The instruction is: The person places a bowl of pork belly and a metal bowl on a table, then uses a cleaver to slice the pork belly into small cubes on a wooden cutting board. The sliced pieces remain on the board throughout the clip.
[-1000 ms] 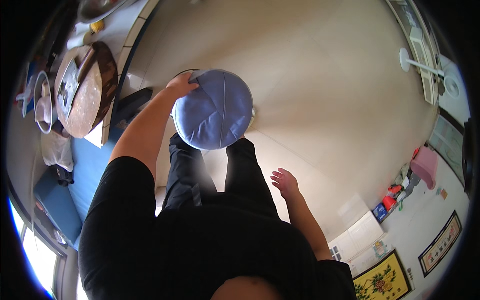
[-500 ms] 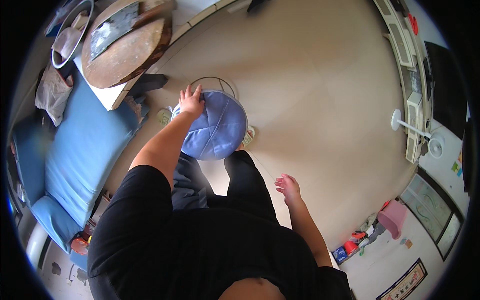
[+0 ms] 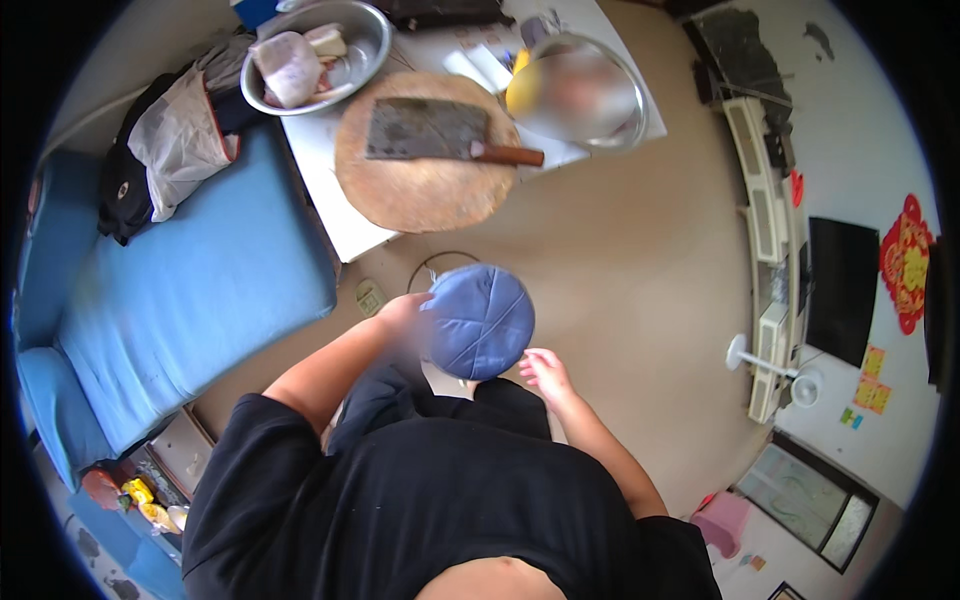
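Observation:
A round stool (image 3: 481, 325) with a padded blue seat stands in front of my legs, and part of its thin metal frame shows beyond the seat. My left hand (image 3: 402, 314) is at the seat's left edge. Blur and the cushion hide most of its fingers, so its grip cannot be made out. On the other side, my right hand (image 3: 546, 376) is open with fingers loosely bent, close to the seat's lower right edge. Whether its fingertips touch the cover I cannot tell. Nothing shows in that palm.
Ahead, a white table (image 3: 345, 215) carries a round wooden chopping block (image 3: 420, 195) with a cleaver (image 3: 425, 130) on it. Metal basins (image 3: 375, 50) stand either side, the left one holding pale meat. A blue sofa (image 3: 200, 300) lies left; a white fan (image 3: 800, 388) is right.
My view has swung up and left, showing more of the table. My left hand has slid from the top of the seat to its left edge, and my right hand has come in beside it.

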Motion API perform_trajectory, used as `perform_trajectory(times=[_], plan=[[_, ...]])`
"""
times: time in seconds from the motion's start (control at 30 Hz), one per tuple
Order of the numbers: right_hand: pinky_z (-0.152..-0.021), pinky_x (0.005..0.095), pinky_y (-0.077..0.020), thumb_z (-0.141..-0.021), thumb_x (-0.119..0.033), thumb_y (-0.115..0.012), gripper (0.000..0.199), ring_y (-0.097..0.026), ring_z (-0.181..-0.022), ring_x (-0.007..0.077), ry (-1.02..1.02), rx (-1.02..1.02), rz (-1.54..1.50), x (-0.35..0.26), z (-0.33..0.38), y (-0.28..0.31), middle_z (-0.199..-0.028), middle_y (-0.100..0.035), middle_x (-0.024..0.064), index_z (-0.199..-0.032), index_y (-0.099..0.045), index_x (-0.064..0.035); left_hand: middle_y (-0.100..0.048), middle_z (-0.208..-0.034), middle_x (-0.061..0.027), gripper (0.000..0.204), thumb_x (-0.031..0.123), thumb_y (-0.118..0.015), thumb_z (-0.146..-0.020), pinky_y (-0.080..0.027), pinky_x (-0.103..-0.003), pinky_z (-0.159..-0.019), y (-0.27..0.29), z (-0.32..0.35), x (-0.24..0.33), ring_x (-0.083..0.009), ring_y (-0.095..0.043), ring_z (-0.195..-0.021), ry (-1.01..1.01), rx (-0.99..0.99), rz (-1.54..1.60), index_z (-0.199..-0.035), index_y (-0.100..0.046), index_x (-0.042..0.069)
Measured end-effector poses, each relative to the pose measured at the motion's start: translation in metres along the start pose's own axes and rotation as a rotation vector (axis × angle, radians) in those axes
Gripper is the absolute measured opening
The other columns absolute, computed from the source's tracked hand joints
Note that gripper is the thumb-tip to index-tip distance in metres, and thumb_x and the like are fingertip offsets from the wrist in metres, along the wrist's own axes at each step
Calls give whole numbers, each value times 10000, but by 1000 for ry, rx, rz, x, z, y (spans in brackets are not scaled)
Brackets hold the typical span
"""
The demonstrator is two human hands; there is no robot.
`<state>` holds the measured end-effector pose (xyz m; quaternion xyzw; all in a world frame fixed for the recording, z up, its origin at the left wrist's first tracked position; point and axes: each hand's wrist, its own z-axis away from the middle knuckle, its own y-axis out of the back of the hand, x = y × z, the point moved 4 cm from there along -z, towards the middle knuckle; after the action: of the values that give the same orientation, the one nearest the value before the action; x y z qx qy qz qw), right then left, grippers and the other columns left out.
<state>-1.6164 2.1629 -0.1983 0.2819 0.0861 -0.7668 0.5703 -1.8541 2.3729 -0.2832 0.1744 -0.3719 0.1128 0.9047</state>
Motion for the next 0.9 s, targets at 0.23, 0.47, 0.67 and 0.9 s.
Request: perform_trajectory(times=[0.23, 0.47, 0.67, 0.9], plan=[[-925, 437, -441, -814, -201, -612, 349, -514, -1129, 332, 1125, 75, 1193, -194, 36, -122, -1214, -536, 146, -1136, -591, -66, -631, -1160, -145, 383, 280, -594, -861, -456, -378, -941, 172, 105, -109, -313, -583, -1093, 173, 505, -37, -1177, -607, 64], [-936, 417, -443, -821, -168, -617, 280, -545, -1083, 319, 1082, 126, 1151, -276, -9, -124, -1125, -596, 131, -1074, -612, -49, -664, -1060, -168, 357, 272, -598, -878, -489, -366, -877, 202, 97, -168, -289, -631, -1009, 298, 816, 249, -1145, -612, 35], [-974, 441, -412, -773, -204, -668, 390, -482, -1156, 344, 1138, 233, 1228, -322, -95, -95, -1196, -552, 159, -1109, -585, -23, -654, -1098, -106, 317, 176, -583, -895, -466, -294, -896, 185, 56, -63, -185, -607, -1019, 65, 779, 698, -1168, -594, 16], [-819, 442, -484, -695, -254, -718, 405, -546, -978, 320, 1005, -49, 1596, -351, -186, -93, -999, -538, 137, -979, -519, -47, -652, -1040, -60, 266, 153, -575, -914, -472, -250, -807, 226, 91, -8, -129, -593, -938, 194, 1209, 814, -1138, -602, 11]])
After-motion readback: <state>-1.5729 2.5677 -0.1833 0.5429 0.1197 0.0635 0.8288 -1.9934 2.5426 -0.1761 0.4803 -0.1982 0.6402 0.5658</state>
